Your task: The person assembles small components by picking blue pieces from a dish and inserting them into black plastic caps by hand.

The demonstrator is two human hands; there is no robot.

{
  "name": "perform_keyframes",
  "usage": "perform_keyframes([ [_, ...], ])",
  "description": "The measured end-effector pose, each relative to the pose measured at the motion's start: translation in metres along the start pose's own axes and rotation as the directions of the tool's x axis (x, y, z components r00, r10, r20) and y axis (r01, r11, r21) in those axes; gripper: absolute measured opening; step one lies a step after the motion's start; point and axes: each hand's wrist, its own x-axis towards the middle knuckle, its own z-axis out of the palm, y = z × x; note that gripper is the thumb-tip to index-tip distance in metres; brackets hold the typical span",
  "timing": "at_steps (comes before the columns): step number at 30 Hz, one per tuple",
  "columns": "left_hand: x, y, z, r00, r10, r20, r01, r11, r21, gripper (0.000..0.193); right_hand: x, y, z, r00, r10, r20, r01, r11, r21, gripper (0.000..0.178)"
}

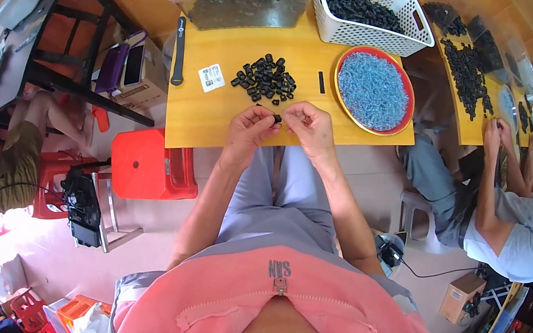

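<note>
Over the near edge of the yellow table, my left hand point(250, 132) pinches a small black cylindrical plastic part point(277, 118) between thumb and fingertips. Close beside it, my right hand point(311, 130) has its thumb and forefinger pressed together. Whatever those fingertips hold is too small to make out. Just beyond my hands lies a loose pile of similar black parts point(266, 79). To the right, a red round tray with a yellow rim point(404, 123) is heaped with small translucent bluish pieces point(372, 91).
At the table's back stand a translucent bin point(236, 17) and a white perforated basket point(367, 39), both with black parts. A black strap point(178, 55), white label point(211, 78) and black strip point(321, 82) lie on the table. A red stool point(149, 164) is left; co-workers sit both sides.
</note>
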Motion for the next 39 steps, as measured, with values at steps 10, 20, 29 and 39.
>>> perform_keyframes([
  [10,-0.011,-0.003,-0.001,0.998,-0.033,0.048,0.022,0.977,0.214,0.013,-0.01,0.003,-0.005,0.998,0.058,0.016,-0.058,0.998,-0.018,0.007],
  [20,-0.018,-0.007,-0.018,0.998,0.026,-0.054,-0.017,0.986,0.164,0.01,-0.021,0.007,0.025,0.946,-0.319,-0.051,0.277,0.883,-0.378,0.007],
  [29,-0.02,0.011,-0.041,0.983,0.101,-0.156,-0.089,0.993,0.082,0.012,0.021,0.034,0.044,0.847,-0.511,0.146,0.46,0.568,-0.683,0.015],
  [39,-0.021,0.013,-0.037,0.984,0.073,-0.163,-0.068,0.997,0.041,0.012,0.013,0.03,0.041,0.897,-0.433,0.086,0.37,0.632,-0.681,0.015],
])
